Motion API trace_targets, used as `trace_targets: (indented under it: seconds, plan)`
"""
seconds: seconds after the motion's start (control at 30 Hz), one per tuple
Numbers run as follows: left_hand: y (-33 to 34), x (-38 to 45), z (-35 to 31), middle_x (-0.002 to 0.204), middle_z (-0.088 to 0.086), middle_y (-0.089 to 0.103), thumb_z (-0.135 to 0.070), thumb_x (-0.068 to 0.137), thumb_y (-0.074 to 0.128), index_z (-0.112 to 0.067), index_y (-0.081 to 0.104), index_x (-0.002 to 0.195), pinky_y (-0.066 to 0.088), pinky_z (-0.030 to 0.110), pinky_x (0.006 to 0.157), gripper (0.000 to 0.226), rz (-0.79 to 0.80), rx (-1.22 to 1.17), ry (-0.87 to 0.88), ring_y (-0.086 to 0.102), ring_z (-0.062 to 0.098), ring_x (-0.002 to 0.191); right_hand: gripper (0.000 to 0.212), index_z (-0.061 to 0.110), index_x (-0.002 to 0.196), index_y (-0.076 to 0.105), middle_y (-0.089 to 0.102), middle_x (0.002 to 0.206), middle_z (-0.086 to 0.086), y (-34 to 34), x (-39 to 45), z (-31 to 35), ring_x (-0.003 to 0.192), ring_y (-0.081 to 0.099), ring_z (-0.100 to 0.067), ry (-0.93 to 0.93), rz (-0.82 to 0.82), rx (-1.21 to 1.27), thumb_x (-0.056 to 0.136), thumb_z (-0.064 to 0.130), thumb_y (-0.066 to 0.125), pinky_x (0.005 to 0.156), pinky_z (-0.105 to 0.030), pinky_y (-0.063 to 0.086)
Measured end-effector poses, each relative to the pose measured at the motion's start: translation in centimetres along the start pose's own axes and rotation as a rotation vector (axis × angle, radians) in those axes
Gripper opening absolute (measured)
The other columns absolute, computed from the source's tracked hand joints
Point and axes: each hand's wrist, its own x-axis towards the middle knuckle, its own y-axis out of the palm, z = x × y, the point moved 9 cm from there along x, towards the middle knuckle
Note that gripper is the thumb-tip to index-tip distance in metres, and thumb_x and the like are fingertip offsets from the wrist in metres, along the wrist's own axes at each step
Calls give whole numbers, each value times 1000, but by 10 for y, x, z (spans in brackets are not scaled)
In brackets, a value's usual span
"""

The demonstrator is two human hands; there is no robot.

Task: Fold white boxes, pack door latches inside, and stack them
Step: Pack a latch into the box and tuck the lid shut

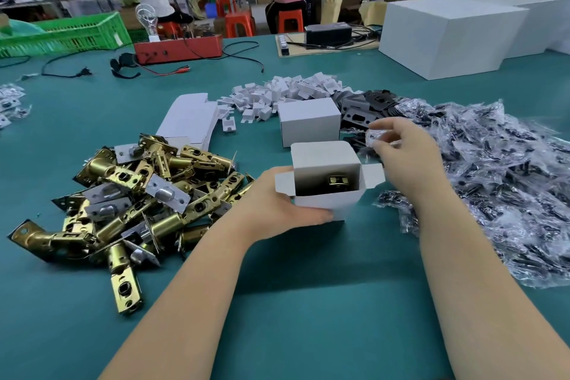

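My left hand (277,203) grips a small white box (327,170) that stands open on the green table, flaps up. A brass door latch (337,181) shows inside it. My right hand (401,151) hovers just right of the box and pinches a small clear plastic bag (377,136). A closed white box (308,122) stands right behind the open one. A pile of brass latches (132,194) lies to the left. Flat unfolded boxes (191,120) lie behind that pile.
Clear bags of dark screws (493,182) are heaped on the right, black strike plates (367,108) and small white card inserts (287,92) behind. Large white cartons (447,34) stand far right; a red tester (179,48) and green crate (68,34) far left. People work at benches beyond.
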Motion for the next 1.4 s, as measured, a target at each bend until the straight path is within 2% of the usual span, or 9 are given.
trace_targets:
  seconds: [0.17,0.3,0.47,0.67,0.8,0.87,1.07,1.17,1.4]
  plan:
    - [-1,0,-1,83,-23,71,-8,65,85,-36,70,86,47,5,71,38,-11,2,-5,61,-10,75,25,29,96,61,59,93,5,-15,-2,4,71,56,1,-46,-178,120,94,7,51,64,-17,45]
    - [-2,1,0,82,-26,70,-6,67,85,-47,70,84,45,3,68,47,-21,5,-5,62,-13,75,33,31,86,58,58,90,4,-21,-2,-11,75,65,-15,95,-258,380,95,2,46,66,-28,54]
    - [0,-1,-6,88,-32,70,-4,68,84,-57,69,85,43,0,68,57,-4,-33,31,62,-17,83,25,23,92,56,41,108,-3,-43,-9,-1,89,51,-17,4,-485,146,95,2,43,83,-23,46]
    - [0,1,0,94,-27,71,-15,65,81,-55,69,88,46,5,75,48,-29,-37,45,64,-11,90,20,27,96,58,51,100,-4,-38,-9,-3,71,48,-7,19,-434,293,90,8,58,77,-26,49]
    - [-7,6,12,104,-15,73,-22,61,82,-41,71,98,53,26,89,43,-168,-134,-16,66,4,102,15,21,94,61,61,87,4,-36,-8,-23,77,59,-9,193,-429,533,93,7,57,74,-25,53]
    - [-7,8,16,103,-16,73,-19,59,84,-38,69,100,52,22,85,47,-180,-171,-20,66,3,101,13,18,92,60,61,89,2,-37,-10,-22,74,62,-7,198,-446,651,93,5,56,71,-21,54]
    - [2,9,12,97,-25,71,-16,63,83,-54,68,94,50,11,76,51,-61,-89,0,65,-5,94,26,23,102,60,50,108,-9,-19,-42,68,85,60,-3,-408,-328,341,86,3,66,81,-16,49]
    - [2,9,7,86,-26,70,-5,70,82,-52,68,88,47,7,68,53,-50,-62,34,64,-9,81,16,4,98,69,55,99,-4,3,-72,105,90,52,4,-675,-245,226,83,-1,68,82,-12,44]
    - [0,10,0,80,-20,67,-22,65,75,-37,63,84,49,13,66,26,-36,64,57,61,-3,75,10,4,87,74,68,91,-5,22,-80,114,84,63,-22,-673,-169,134,81,0,66,76,-38,51]
